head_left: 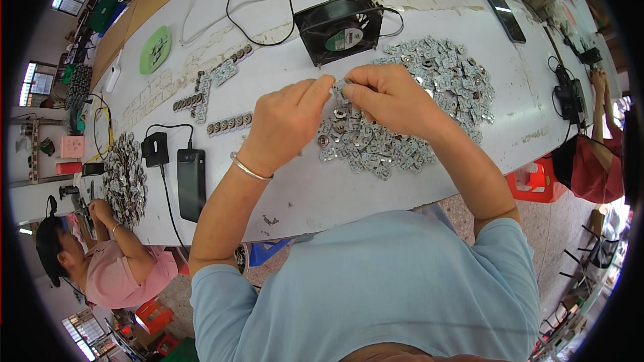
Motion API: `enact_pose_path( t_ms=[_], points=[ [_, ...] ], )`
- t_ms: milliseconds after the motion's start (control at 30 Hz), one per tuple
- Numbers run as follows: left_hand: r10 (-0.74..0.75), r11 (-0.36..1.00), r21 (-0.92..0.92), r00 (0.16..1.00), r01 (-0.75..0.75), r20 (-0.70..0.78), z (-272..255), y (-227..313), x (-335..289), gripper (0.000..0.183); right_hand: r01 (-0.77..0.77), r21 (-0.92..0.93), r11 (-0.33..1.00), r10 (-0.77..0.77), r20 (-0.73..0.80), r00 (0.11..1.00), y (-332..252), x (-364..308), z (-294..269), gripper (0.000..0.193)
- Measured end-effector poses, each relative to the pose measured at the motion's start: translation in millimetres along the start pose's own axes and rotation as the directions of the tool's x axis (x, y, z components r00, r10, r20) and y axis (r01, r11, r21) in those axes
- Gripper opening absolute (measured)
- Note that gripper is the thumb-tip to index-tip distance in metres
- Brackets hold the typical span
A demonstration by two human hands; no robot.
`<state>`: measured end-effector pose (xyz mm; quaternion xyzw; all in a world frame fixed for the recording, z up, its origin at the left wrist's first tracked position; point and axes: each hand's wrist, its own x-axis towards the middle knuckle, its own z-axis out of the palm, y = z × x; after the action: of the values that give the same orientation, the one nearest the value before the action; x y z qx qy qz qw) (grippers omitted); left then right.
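Where the fingertips meet, a small metal part (340,90) sits between the left hand (288,118) and right hand (390,99), near the pile (379,146); its long axis is unclear. The right grip pinches it, nearly closed; whether the left's curled fingers hold it, I cannot tell.

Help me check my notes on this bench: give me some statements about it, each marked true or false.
1. The right hand pinches a small metal part. True.
2. The silver bracelet is on the right wrist. False: it is on the left wrist.
3. The black fan stands on the white table. True.
4. The green dish is right of the black fan. False: it is to the left.
5. The phone lies on the heap of metal parts. False: it lies on the table, apart from the heap.
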<state>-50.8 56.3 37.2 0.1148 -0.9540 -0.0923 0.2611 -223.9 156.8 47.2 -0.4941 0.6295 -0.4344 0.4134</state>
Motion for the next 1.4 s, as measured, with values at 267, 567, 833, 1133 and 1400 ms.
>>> enact_pose_path(
  t_ms=[267, 567, 833, 1133, 1400],
  points=[
    [0.018, 1.0, -0.01, 0.996, -0.019, -0.082, 4, -9, 4, 0.026, 0.045, -0.082, 0.996, -0.046, -0.011, 0.999, 2, 15, -1, 0.028],
    [0.06, 0.998, 0.041, 0.992, -0.056, -0.113, 9, -20, 8, 0.025, 0.115, -0.179, 0.977, -0.123, -0.034, 0.992, 0, 19, -1, 0.026],
    [-0.077, 0.997, -0.004, 0.981, 0.077, -0.181, 10, -23, 10, 0.025, 0.185, -0.203, 0.961, -0.212, -0.12, 0.97, 2, 34, 1, 0.024],
    [-0.103, 0.995, -0.04, 0.972, 0.097, -0.213, 10, -16, 7, 0.025, 0.192, -0.206, 0.96, -0.223, -0.142, 0.964, 0, 32, 5, 0.024],
    [-0.085, 0.996, 0.007, 0.967, 0.09, -0.241, 12, -18, 6, 0.024, 0.181, -0.188, 0.965, -0.215, -0.181, 0.96, 3, 38, 11, 0.026]
  ],
)
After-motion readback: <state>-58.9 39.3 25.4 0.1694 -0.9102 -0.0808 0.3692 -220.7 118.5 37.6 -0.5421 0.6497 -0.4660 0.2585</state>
